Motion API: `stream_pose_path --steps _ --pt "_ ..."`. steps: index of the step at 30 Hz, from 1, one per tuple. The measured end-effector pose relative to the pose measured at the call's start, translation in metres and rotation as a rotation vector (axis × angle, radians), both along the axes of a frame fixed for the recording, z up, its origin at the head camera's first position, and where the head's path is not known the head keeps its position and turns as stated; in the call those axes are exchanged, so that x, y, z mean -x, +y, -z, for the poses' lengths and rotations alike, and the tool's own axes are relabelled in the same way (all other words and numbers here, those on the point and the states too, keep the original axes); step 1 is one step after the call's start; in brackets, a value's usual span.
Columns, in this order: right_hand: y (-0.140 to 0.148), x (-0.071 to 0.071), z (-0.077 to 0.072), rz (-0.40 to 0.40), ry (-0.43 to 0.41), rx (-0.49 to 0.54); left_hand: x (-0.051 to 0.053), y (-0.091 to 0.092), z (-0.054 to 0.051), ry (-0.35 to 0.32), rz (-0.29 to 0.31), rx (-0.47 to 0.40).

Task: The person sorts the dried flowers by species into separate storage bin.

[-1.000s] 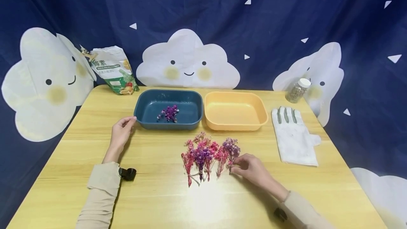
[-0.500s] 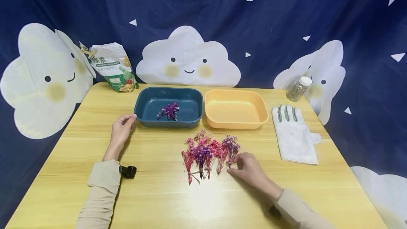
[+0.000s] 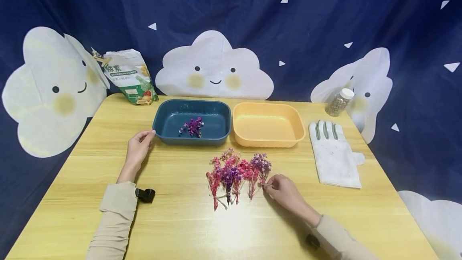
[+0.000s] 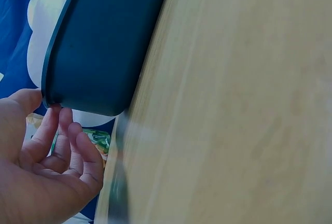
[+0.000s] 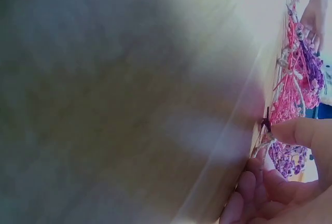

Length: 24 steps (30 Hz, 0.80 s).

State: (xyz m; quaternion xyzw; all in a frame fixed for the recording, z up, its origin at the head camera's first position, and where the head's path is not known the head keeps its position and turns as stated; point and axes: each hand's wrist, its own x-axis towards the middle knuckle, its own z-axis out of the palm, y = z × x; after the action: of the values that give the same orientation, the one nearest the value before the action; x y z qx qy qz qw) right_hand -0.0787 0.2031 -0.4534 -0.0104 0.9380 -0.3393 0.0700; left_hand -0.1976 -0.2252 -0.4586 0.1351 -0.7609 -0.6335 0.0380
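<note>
Thumb and fingertips of the left hand (image 3: 138, 149) pinch the near left corner of the dark blue tray (image 3: 191, 141); the left wrist view shows the thumb at the rim (image 4: 46, 63). Purple blossoms (image 3: 194, 126) lie inside that tray. On the table, several small bunches of pink and purple dried flowers (image 3: 231, 175) lie side by side. At the rightmost, purple bunch (image 3: 261, 165), the right hand (image 3: 288, 196) pinches the tied stems between thumb and fingers. In the right wrist view, the thumb touches the tie (image 5: 266, 125) and the other fingers are curled low against the table.
A yellow tray (image 3: 268, 143) stands right beside the blue one. Further right lie a white glove (image 3: 333, 159) and a jar with a white lid (image 3: 339, 102). A green and white bag (image 3: 130, 77) stands at the back left, before a dark blue curtain with clouds.
The right hand's thumb and fingers have closed together at the stems of the rightmost bunch, which has shifted slightly left. The left hand stays at the tray corner.
</note>
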Motion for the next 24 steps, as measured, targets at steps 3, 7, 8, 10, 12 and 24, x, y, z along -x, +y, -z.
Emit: stream_pose_path --steps 3,7,8,10,12,24 --pt "-0.001 0.001 0.0 -0.015 0.014 0.007 -0.002 0.001 -0.001 0.006 0.002 -0.005" --pt "-0.004 0.002 0.0 -0.041 0.047 0.02 -0.003 0.002 -0.002 0.015 -0.001 -0.005" --pt "-0.004 0.002 0.0 -0.042 0.053 0.021 -0.003 0.002 -0.002 0.017 -0.002 -0.002" --pt "-0.005 0.003 0.001 -0.036 0.057 0.026 -0.003 0.003 -0.002 0.019 -0.004 0.003" --pt "-0.005 0.002 0.001 -0.014 0.046 0.04 -0.003 0.003 -0.001 0.016 0.001 0.004" --pt "-0.001 -0.002 -0.011 0.078 0.019 0.144 -0.001 0.002 0.0 0.007 0.004 0.015"
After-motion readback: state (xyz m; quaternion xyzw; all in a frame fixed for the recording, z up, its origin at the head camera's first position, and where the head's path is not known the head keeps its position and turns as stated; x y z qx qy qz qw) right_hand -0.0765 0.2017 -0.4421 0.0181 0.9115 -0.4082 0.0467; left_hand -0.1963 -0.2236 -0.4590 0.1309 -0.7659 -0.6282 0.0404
